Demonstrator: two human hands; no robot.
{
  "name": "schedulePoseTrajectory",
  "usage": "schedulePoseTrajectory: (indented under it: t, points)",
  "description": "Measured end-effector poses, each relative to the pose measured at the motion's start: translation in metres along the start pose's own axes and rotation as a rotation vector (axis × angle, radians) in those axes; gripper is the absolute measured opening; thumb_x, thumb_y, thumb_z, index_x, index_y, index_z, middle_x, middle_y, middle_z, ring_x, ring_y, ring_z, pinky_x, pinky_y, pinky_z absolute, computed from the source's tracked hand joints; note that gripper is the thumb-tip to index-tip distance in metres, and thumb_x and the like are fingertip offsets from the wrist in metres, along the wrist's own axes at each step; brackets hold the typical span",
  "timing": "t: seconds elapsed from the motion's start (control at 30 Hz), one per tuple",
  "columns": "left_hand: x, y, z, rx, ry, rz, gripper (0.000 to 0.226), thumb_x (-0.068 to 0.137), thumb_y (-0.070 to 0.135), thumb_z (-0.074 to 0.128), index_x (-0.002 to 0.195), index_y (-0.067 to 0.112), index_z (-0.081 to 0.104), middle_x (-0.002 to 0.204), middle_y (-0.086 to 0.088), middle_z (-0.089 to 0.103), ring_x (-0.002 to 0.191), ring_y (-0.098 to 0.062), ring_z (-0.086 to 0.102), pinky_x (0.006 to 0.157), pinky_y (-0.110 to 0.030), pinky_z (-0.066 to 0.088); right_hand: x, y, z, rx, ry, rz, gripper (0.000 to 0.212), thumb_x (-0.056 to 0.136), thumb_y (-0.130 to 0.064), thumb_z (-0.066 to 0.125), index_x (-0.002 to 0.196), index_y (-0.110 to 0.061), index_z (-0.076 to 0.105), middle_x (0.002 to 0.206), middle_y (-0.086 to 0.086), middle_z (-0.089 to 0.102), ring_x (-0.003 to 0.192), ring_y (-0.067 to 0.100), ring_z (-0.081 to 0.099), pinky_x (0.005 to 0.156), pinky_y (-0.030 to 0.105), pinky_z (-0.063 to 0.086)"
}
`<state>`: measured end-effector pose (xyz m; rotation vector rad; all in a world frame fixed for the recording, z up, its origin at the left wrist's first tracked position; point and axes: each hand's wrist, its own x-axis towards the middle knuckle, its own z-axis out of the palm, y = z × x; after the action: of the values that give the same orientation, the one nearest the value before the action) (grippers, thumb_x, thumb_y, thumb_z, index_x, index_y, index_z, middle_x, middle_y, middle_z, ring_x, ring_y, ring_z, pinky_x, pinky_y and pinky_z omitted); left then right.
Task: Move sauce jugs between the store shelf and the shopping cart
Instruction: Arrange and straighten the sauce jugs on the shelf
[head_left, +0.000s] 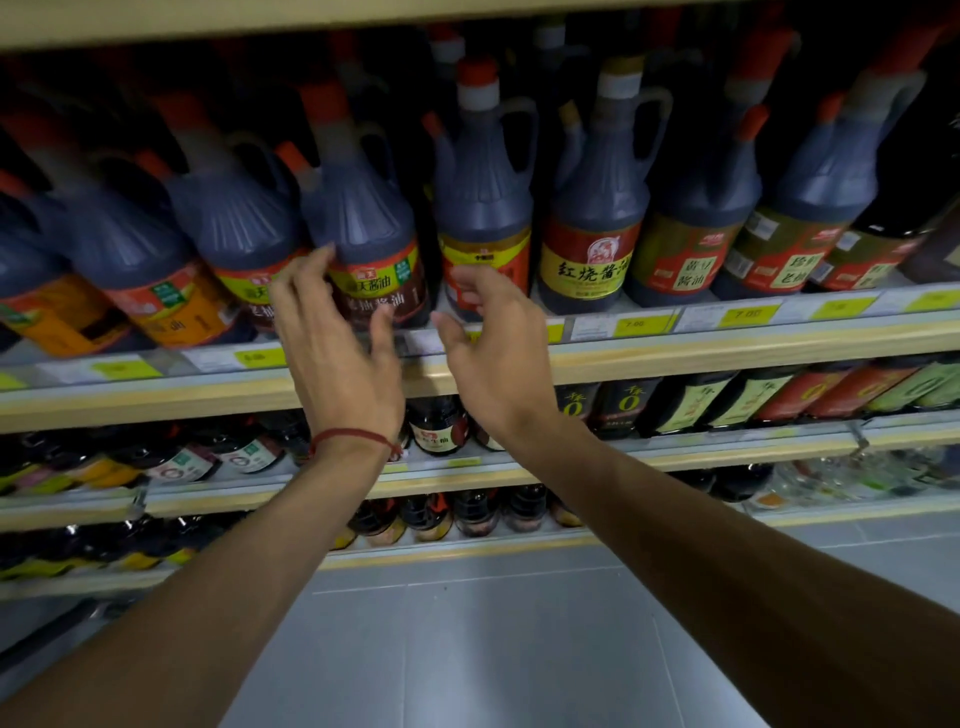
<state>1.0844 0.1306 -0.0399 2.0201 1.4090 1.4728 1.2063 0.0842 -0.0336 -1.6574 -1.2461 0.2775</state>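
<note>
A row of dark sauce jugs with red caps and handles stands on the store shelf (675, 348). One jug with a green, yellow and red label (363, 218) stands in front of me. My left hand (337, 343) is raised at its left side, fingers relaxed, fingertips close to or touching the label. My right hand (493, 338) is raised to its right, fingers loosely bent, in front of the neighbouring jug with a yellow and red label (485, 208). Neither hand holds anything. No shopping cart is in view.
More jugs fill the shelf to both sides, among them one with a yellow label (597, 228). Price tags (636, 325) line the shelf edge. Lower shelves (467, 478) carry smaller dark bottles. Grey floor tiles (493, 649) lie below.
</note>
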Motion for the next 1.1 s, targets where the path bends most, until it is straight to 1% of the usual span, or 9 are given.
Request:
schedulePoseTrajectory:
  t: [0.1,0.23,0.37,0.5,0.63,0.77,0.93,1.0,1.1]
  points:
    - [0.007,-0.008,0.0,-0.04,-0.042,-0.039,0.067,0.09,0.018,0.071,0.147,0.014,0.038,0.144,-0.008,0.04,0.128,-0.026,0.051,0.103,-0.046,0.05,0.005,-0.008,0.016,-0.024,-0.046,0.01,0.054,0.096,-0.018,0.072,0.146,-0.008,0.054,0.14,0.009,0.064,0.128,0.024,0.06,0.107,0.043,0.051]
    - [0.013,-0.023,-0.002,-0.058,-0.072,-0.023,0.067,0.092,0.02,0.069,0.15,0.014,0.037,0.147,-0.009,0.042,0.133,-0.028,0.05,0.105,-0.047,0.048,0.012,-0.016,0.038,-0.01,0.004,0.043,0.053,0.095,-0.015,0.073,0.145,-0.008,0.055,0.135,0.01,0.067,0.125,0.027,0.063,0.102,0.049,0.054]
    - [0.02,-0.036,-0.001,-0.094,-0.12,-0.037,0.072,0.094,0.025,0.068,0.155,0.016,0.032,0.155,-0.008,0.041,0.139,-0.029,0.047,0.11,-0.049,0.046,0.013,-0.018,0.044,0.007,0.06,0.079,0.052,0.092,-0.015,0.077,0.14,-0.008,0.057,0.132,0.008,0.068,0.122,0.023,0.064,0.102,0.045,0.055]
    - [0.024,-0.043,-0.002,-0.126,-0.124,-0.01,0.07,0.093,0.024,0.07,0.153,0.019,0.035,0.151,-0.008,0.044,0.137,-0.028,0.049,0.107,-0.049,0.049,0.014,-0.02,0.047,0.016,0.104,0.107,0.05,0.091,-0.017,0.079,0.137,-0.008,0.059,0.128,0.007,0.071,0.118,0.019,0.066,0.1,0.04,0.057]
    - [0.031,-0.043,0.001,-0.164,-0.079,0.0,0.065,0.09,0.02,0.074,0.147,0.016,0.044,0.142,-0.006,0.052,0.129,-0.021,0.055,0.102,-0.045,0.053,0.012,-0.018,0.052,0.015,0.164,0.101,0.047,0.092,-0.018,0.078,0.135,-0.009,0.061,0.125,0.005,0.072,0.116,0.015,0.067,0.099,0.038,0.058]
    - [0.03,-0.041,0.006,-0.182,-0.054,0.003,0.065,0.09,0.018,0.074,0.147,0.015,0.045,0.141,-0.006,0.054,0.13,-0.018,0.054,0.104,-0.044,0.052,0.013,-0.016,0.052,0.026,0.199,0.093,0.044,0.091,-0.017,0.079,0.132,-0.007,0.064,0.121,0.005,0.075,0.114,0.015,0.069,0.097,0.039,0.059]
    - [0.032,-0.037,0.008,-0.191,-0.056,-0.013,0.064,0.091,0.017,0.074,0.148,0.016,0.045,0.139,-0.004,0.055,0.123,-0.004,0.052,0.104,-0.039,0.053,0.016,-0.012,0.051,0.043,0.223,0.087,0.04,0.09,-0.018,0.08,0.127,-0.008,0.068,0.115,0.004,0.077,0.109,0.014,0.072,0.093,0.04,0.061]
    - [0.032,-0.037,0.01,-0.195,-0.054,-0.013,0.063,0.092,0.017,0.073,0.148,0.017,0.045,0.139,-0.004,0.054,0.125,-0.006,0.052,0.105,-0.04,0.052,0.016,-0.011,0.051,0.033,0.212,0.084,0.04,0.09,-0.018,0.08,0.127,-0.01,0.068,0.114,0.002,0.077,0.108,0.013,0.072,0.092,0.041,0.061]
    - [0.032,-0.04,0.013,-0.205,-0.064,-0.025,0.064,0.093,0.019,0.069,0.151,0.017,0.042,0.142,-0.005,0.054,0.134,-0.017,0.052,0.107,-0.045,0.05,0.015,-0.009,0.052,0.007,0.187,0.085,0.043,0.087,-0.015,0.082,0.128,-0.013,0.067,0.115,0.001,0.077,0.106,0.014,0.072,0.092,0.041,0.061]
